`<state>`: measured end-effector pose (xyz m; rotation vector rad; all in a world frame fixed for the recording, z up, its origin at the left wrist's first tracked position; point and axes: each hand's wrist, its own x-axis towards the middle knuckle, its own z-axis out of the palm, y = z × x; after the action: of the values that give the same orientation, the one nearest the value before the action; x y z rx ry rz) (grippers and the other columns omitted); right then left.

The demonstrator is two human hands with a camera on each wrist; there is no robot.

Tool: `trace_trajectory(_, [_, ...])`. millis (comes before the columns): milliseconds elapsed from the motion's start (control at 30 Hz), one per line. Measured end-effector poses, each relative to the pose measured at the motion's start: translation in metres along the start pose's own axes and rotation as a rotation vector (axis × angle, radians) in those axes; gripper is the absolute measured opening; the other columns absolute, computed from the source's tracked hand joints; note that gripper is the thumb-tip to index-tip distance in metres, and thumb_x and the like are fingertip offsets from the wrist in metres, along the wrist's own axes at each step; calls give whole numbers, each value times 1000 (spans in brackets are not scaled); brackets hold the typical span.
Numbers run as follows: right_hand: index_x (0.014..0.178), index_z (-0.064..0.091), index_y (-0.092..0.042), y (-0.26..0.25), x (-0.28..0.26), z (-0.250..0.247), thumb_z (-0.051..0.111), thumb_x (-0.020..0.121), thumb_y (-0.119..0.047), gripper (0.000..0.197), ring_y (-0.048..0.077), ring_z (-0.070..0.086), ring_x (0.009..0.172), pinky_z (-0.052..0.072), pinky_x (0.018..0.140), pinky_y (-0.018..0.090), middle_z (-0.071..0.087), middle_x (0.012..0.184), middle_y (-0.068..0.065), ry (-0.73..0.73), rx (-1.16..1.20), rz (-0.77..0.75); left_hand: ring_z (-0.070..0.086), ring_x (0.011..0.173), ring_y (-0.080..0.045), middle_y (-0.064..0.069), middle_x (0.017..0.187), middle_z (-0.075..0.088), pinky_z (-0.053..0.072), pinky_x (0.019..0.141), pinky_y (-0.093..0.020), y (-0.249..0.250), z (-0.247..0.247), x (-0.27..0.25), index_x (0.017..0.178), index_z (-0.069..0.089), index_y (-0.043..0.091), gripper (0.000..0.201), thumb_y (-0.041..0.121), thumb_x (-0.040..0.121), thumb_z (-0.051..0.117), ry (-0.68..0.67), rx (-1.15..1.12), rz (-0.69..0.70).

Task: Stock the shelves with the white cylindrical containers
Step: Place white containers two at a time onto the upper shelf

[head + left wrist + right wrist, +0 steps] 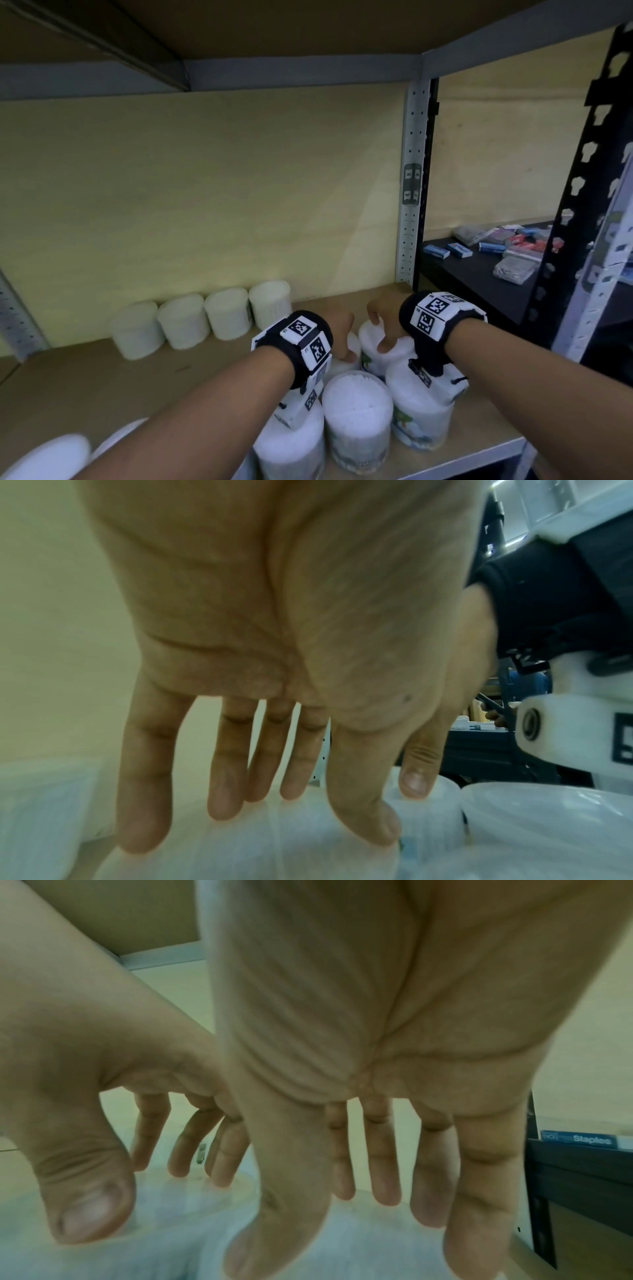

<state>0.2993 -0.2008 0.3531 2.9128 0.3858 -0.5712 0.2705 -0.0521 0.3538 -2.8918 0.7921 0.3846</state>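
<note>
Four white cylindrical plastic containers (202, 318) stand in a row against the back edge of the brown board shelf (85, 377), touching the pale wall panel. Nearer the front edge, toward the right corner, a tight cluster of at least five more white cylindrical containers (358, 411) stands upright, packed with white cotton swabs (some carry a printed label with green on it). Two more white round shapes sit blurred at the front left corner; what they are I cannot tell.

The left hand (339, 330) reaches over the cluster with fingers (226, 785) spread and straight, tips resting on a container's lid (274, 840). The right hand (383, 318) hovers beside it over the rearmost container of the cluster (383, 353), fingers spread, thumb down on the lid's near edge; neither hand is wrapped round anything.

A grey perforated metal upright (412, 192) stands at the shelf's right back corner. Beyond it, a black shelf (479, 274) carries scattered small blue and red boxes (459, 249), one reading "Staples".
</note>
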Motion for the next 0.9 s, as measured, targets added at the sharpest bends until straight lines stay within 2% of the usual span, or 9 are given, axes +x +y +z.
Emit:
trace_trajectory(100, [124,47,-17,-1,-7,3,74,71,-51,68,23,53,102,49,92,37,50,110,4,-6,22,16,48,85,-21,-15,112,59,38,71,-29,5,2,-6,117,52,2,50,36,85,66,-20,-38,-12])
trace_trajectory(200, [132,44,-13,0,-10,5,71,78,-46,69,27,51,118,46,96,36,49,130,9,-5,29,8,47,85,-21,-14,105,57,38,71,-29,7,4,-9,117,52,3,48,36,85,65,-10,-53,-27])
trace_trajectory(267, [134,42,-12,-2,-13,5,70,80,-44,69,26,51,118,45,97,36,48,134,9,1,35,11,49,86,-22,-13,109,59,39,71,-30,7,3,-11,116,53,3,49,38,85,65,-8,-50,-38])
trace_trajectory(367, [136,43,-13,-3,-16,3,70,80,-43,69,23,51,117,45,99,36,48,136,9,7,33,1,56,102,-27,-13,125,57,40,75,-28,3,-2,-14,124,53,3,51,38,87,63,-27,-93,-51])
trace_trajectory(433, [135,45,-15,-4,-18,0,69,81,-45,67,24,51,121,46,101,36,49,136,6,23,63,-2,54,115,-26,-11,131,54,44,85,-30,-4,-5,-16,130,50,5,54,38,89,60,-22,-142,-54])
trace_trajectory(533, [133,49,-15,-10,-19,-6,63,85,-43,57,23,52,121,45,102,34,52,135,4,80,162,-22,55,117,-26,-9,133,55,46,95,-33,-23,-9,-20,133,50,6,57,40,89,60,-6,-167,-77])
trace_trajectory(633, [128,55,-8,-23,-13,-13,60,89,-32,45,24,53,120,45,100,32,53,133,8,125,262,-44,55,117,-24,-8,133,55,47,96,-32,-51,-10,-24,132,51,7,54,38,88,61,5,-193,-129])
trace_trajectory(767, [123,57,-10,-40,2,-22,61,88,-28,39,20,52,111,45,93,30,53,129,8,174,307,-81,52,121,-22,-6,136,51,45,99,-29,-95,-10,-31,137,47,13,54,33,89,61,36,-220,-197])
trace_trajectory(900, [122,57,-11,-59,22,-36,58,90,-27,36,24,52,117,44,97,32,51,130,7,201,309,-106,52,122,-22,-6,139,49,44,99,-30,-138,-4,-37,138,46,12,56,36,90,60,63,-240,-272])
